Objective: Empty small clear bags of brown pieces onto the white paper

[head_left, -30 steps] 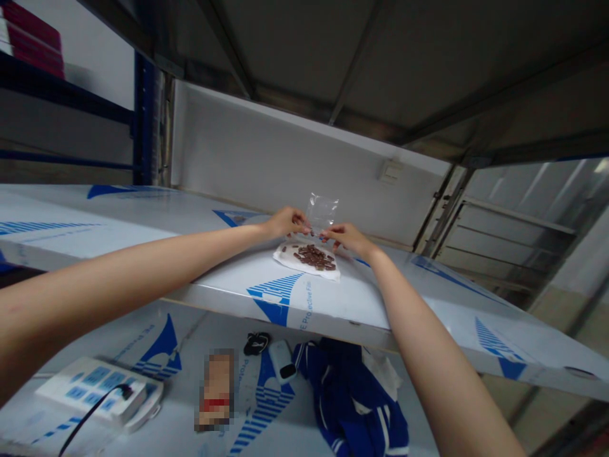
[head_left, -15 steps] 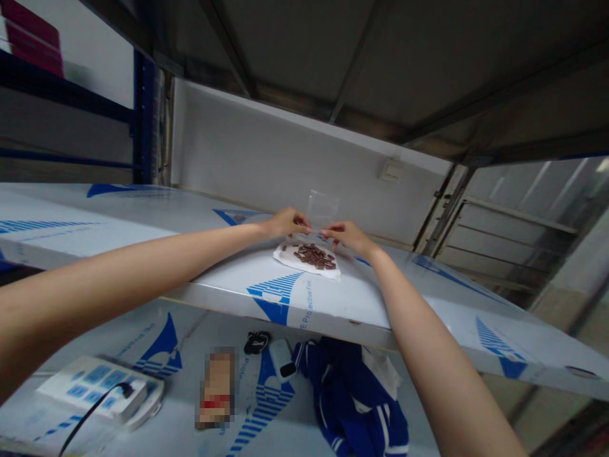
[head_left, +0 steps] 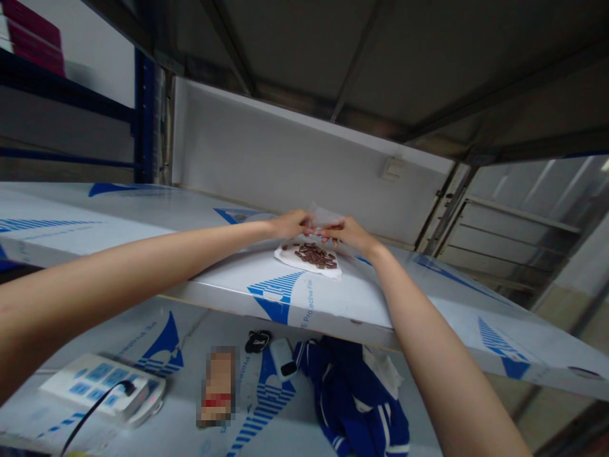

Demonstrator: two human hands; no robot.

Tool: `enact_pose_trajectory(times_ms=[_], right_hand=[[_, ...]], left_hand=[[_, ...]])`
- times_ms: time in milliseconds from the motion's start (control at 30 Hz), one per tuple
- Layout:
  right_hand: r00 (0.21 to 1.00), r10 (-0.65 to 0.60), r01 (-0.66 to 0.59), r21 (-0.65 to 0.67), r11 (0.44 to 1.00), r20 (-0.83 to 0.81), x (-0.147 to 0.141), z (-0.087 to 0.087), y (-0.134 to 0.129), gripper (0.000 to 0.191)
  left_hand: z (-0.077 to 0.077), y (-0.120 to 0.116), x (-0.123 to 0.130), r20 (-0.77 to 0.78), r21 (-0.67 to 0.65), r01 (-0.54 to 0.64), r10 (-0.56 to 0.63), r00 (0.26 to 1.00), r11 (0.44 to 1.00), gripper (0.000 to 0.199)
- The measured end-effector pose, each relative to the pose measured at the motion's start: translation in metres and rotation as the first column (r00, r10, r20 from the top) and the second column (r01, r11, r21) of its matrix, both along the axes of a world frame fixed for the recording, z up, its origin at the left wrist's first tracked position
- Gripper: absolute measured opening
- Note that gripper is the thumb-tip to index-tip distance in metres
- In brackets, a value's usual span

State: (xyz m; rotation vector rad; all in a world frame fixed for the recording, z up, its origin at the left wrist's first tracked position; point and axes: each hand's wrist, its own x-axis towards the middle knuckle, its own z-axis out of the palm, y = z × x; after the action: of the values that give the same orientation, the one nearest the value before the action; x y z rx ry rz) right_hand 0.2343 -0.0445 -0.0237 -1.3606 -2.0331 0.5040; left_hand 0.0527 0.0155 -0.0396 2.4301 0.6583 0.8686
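The left hand (head_left: 299, 224) and the right hand (head_left: 345, 231) both grip the clear bag (head_left: 326, 214) with the fingertips, near the back edge of the shelf (head_left: 228, 254). The bag lies between the two hands and rises above their fingers. Brown capsules (head_left: 314, 255) rest on white paper (head_left: 287, 255), just in front of the hands, toward the front edge.
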Motion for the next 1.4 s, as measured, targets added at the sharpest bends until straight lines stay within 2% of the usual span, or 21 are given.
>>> enact_pose_trajectory(times_ms=[200, 300, 567, 833, 933, 1033, 1233, 1400], right_hand=[[1.0, 0.012, -0.013, 0.046, 0.999, 0.009, 0.0, 0.002, -0.001, 0.013], [1.0, 0.01, -0.01, 0.022, 1.0, 0.002, 0.0, 0.001, -0.001, 0.013], [1.0, 0.018, -0.018, -0.057, 0.998, -0.004, -0.002, -0.001, -0.006, 0.016], [1.0, 0.006, -0.005, -0.035, 0.999, 0.028, 0.003, -0.003, 0.002, 0.022], [0.999, 0.032, -0.031, -0.017, 0.999, 0.035, 0.007, -0.003, 0.005, 0.02], [0.997, 0.068, -0.067, -0.018, 0.998, 0.037, 0.006, -0.001, 0.003, 0.02], [1.0, 0.011, -0.012, -0.033, 0.999, -0.015, 0.002, -0.001, 0.001, 0.023], [0.989, -0.108, 0.104, -0.044, 0.994, -0.105, 0.007, 0.0, 0.005, 0.032]], left_hand=[[0.002, -0.005, 0.002, 0.027, 0.022, -0.041, 0.04, 0.999, 0.999, 0.007], [0.0, -0.007, 0.0, 0.042, 0.009, -0.007, 0.007, 0.999, 1.0, 0.006], [-0.008, -0.002, -0.005, 0.023, -0.061, 0.076, -0.075, 0.997, 0.995, 0.028], [-0.005, -0.003, -0.007, 0.024, -0.127, 0.127, -0.125, 0.992, 0.984, 0.024], [-0.005, -0.004, -0.007, 0.075, -0.133, 0.121, -0.112, 0.991, 0.984, 0.024], [-0.003, -0.007, -0.007, 0.063, -0.127, 0.123, -0.116, 0.991, 0.984, 0.023], [0.0, -0.011, -0.009, 0.052, -0.102, 0.154, -0.149, 0.987, 0.983, 0.029], [-0.002, -0.008, -0.009, 0.108, -0.151, 0.056, -0.039, 0.993, 0.987, 0.039]])
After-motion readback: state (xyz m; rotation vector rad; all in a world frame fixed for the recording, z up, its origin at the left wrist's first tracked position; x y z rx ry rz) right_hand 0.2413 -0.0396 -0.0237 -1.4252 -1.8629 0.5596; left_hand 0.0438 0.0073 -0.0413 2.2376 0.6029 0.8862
